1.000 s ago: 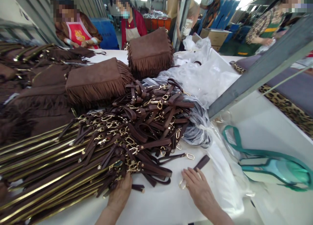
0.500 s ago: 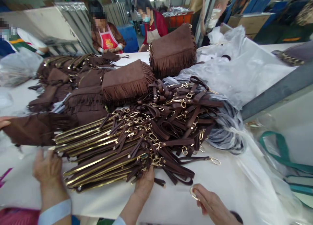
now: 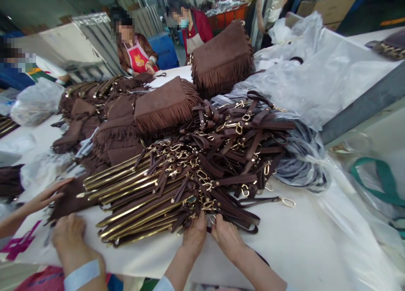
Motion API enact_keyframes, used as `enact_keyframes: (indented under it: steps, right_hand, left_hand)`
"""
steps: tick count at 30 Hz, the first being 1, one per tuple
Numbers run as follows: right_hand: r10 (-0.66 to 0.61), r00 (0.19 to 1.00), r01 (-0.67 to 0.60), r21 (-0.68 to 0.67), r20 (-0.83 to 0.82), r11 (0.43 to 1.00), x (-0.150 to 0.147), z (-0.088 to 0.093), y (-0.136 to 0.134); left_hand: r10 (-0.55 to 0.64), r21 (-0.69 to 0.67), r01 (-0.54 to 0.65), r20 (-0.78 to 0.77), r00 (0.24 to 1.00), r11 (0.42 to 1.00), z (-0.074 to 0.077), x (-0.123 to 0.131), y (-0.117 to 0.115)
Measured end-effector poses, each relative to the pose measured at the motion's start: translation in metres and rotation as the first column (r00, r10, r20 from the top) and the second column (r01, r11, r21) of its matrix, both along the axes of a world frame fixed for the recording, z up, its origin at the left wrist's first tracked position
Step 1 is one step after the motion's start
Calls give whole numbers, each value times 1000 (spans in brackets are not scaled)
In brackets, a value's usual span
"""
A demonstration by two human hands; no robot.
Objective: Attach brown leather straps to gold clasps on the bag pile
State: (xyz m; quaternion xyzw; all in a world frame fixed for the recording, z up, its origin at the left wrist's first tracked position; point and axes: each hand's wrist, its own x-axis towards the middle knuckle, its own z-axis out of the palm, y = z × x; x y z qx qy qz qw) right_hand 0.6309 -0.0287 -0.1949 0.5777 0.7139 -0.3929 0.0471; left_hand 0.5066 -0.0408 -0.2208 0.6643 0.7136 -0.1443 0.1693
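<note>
My left hand (image 3: 194, 232) is closed at the front edge of a heap of brown leather bags with gold zippers (image 3: 136, 223); what its fingers grip is hidden among the tabs and rings. Close beside it, my right hand (image 3: 228, 237) pinches the gold clasp (image 3: 213, 218) of a brown wrist strap. Part of that strap (image 3: 262, 257) shows behind my right forearm. More brown straps with gold clasps (image 3: 234, 183) are piled over the right end of the bags. One strap with a gold clasp (image 3: 287, 202) sticks out to the right.
A co-worker's hand (image 3: 68, 229) rests at the left, and another hand (image 3: 47, 194) touches a brown bag (image 3: 74, 198). Fringed brown bags (image 3: 166, 103) stand behind the heap. Plastic sheeting (image 3: 284, 80) and a grey metal post (image 3: 363, 103) are at right. People stand across the table.
My right hand has moved left and forward with the clasp, from the bare tabletop to beside my left hand. The co-worker's bag at the left has come lower and nearer. The view has shifted slightly.
</note>
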Motion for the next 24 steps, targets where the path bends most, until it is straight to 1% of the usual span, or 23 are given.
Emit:
enact_keyframes:
  steps: [4, 9, 12, 14, 17, 20, 22, 24]
  right_hand:
    - [32, 999, -33, 39, 19, 999, -4, -2, 4]
    - [55, 998, -54, 53, -15, 997, -1, -1, 7]
    - [47, 997, -44, 43, -54, 998, -1, -1, 8]
    - [30, 996, -29, 12, -85, 1000, -2, -2, 10]
    - [7, 990, -17, -68, -143, 998, -4, -2, 15]
    - [-15, 969, -30, -177, -246, 984, -4, -1, 24]
    - [-38, 946, -64, -301, -320, 951, -4, -2, 30]
    - [-66, 927, -113, -441, -370, 890, -4, -4, 36]
  left_hand:
    - [3, 18, -3, 15, 1000, 1000, 1, -1, 0]
    - [-18, 53, 17, 22, 1000, 998, 2, -3, -2]
    - [-35, 63, 34, 21, 999, 997, 0, -5, -4]
    - [-47, 70, 46, 19, 999, 997, -2, -6, -5]
    - [-57, 72, 56, 11, 998, 996, -5, -7, -7]
    - [-74, 53, 74, 9, 997, 996, -7, -7, -8]
    - [-88, 27, 87, 10, 996, 996, -9, -7, -9]
    - [-95, -1, 95, 6, 995, 995, -10, -7, -9]
